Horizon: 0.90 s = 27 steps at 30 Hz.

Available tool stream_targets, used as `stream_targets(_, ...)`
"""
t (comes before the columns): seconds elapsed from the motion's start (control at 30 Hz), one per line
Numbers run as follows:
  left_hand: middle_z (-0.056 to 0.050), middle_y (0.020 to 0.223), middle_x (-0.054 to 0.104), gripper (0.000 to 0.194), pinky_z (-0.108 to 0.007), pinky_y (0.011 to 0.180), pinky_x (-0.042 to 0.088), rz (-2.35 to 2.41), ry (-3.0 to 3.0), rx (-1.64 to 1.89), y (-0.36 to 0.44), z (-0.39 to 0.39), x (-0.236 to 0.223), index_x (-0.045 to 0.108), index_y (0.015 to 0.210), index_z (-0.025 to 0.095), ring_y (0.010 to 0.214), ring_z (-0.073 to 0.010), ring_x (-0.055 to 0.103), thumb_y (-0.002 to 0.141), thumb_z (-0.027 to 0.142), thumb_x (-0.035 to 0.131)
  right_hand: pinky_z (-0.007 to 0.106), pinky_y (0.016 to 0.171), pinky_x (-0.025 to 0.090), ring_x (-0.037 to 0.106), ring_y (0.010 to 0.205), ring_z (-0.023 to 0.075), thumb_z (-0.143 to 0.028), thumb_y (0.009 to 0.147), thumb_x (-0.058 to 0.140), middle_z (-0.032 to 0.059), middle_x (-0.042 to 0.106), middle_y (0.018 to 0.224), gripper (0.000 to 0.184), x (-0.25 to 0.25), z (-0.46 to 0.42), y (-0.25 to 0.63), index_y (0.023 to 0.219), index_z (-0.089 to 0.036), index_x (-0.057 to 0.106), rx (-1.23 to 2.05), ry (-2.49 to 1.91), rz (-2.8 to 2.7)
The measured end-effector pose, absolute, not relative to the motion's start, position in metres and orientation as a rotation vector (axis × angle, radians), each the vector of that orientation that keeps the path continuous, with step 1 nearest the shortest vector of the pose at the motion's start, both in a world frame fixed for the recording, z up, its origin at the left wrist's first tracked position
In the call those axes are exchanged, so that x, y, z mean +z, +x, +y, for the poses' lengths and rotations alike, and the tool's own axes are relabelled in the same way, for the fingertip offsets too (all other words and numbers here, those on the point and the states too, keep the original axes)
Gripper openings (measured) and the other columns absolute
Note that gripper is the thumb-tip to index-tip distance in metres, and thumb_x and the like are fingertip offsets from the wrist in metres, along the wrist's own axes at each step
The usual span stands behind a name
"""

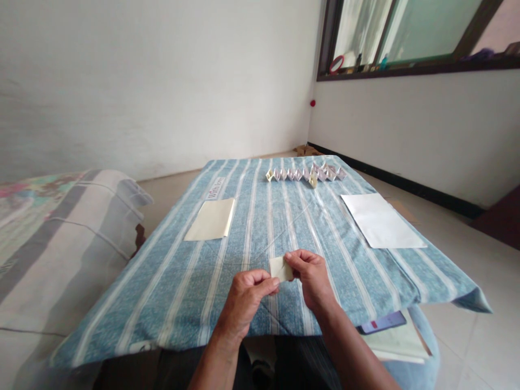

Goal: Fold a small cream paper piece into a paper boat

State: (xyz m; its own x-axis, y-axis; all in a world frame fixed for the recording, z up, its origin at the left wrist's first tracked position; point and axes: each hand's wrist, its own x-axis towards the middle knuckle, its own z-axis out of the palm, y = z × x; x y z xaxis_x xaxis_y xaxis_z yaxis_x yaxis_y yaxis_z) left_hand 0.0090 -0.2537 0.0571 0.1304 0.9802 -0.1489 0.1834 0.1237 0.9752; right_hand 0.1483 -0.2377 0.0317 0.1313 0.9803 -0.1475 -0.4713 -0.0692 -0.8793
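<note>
Both my hands pinch a small folded cream paper just above the near part of a blue striped cloth on a low table. My left hand grips the paper's lower left edge with thumb and fingers closed. My right hand holds its right side, fingers curled over it. A stack of cream paper sheets lies to the far left of my hands. A white sheet lies to the right. A row of several small folded paper pieces stands near the table's far edge.
A striped, flowered mattress or cushion lies on the floor at left. Under the table's right corner a phone rests on some papers. White walls meet behind the table, with a window at upper right.
</note>
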Motion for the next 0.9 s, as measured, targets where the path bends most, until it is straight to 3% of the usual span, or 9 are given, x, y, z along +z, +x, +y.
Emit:
stream_targets(0.33,-0.001,0.055,0.063,0.027,-0.027,0.065,0.039,1.263,1.290,0.885,0.010,-0.253,0.058,0.064,0.051,0.018,0.062,-0.0170,0.055,0.070,0.037,0.068,0.025,0.047,0.027,0.035,0.045,0.0088,-0.039,0.062,0.076,-0.0056,0.043,0.044,0.032,0.035,-0.237,0.148,0.050,-0.019,0.054,1.309,-1.014,-0.682)
stream_targets(0.53,0.000,0.063,0.065,0.023,-0.025,0.062,0.038,1.217,1.230,0.875,0.009,-0.245,0.056,0.074,0.072,0.015,0.063,-0.0155,0.055,0.068,0.038,0.074,0.025,0.047,0.028,0.036,0.045,0.0087,-0.038,0.062,0.075,-0.0054,0.043,0.045,0.030,0.036,-0.236,0.144,0.049,-0.019,0.054,1.303,-1.019,-0.701)
stream_targets(0.7,-0.001,0.052,0.062,0.021,-0.026,0.062,0.041,1.250,1.130,0.942,0.012,-0.240,0.049,0.071,0.058,0.014,0.057,-0.0149,0.056,0.064,0.033,0.075,0.025,0.047,0.028,0.036,0.045,0.0086,-0.036,0.061,0.076,-0.0052,0.045,0.045,0.030,0.038,-0.236,0.140,0.049,-0.018,0.055,1.300,-1.011,-0.702)
stream_targets(0.9,-0.004,0.063,0.070,0.018,-0.025,0.062,0.042,1.114,1.007,1.008,0.010,-0.240,0.045,0.076,0.069,0.013,0.060,-0.0142,0.057,0.062,0.029,0.078,0.024,0.045,0.030,0.039,0.044,0.0082,-0.038,0.063,0.077,-0.0043,0.049,0.045,0.028,0.041,-0.236,0.139,0.053,-0.017,0.060,1.327,-0.991,-0.736)
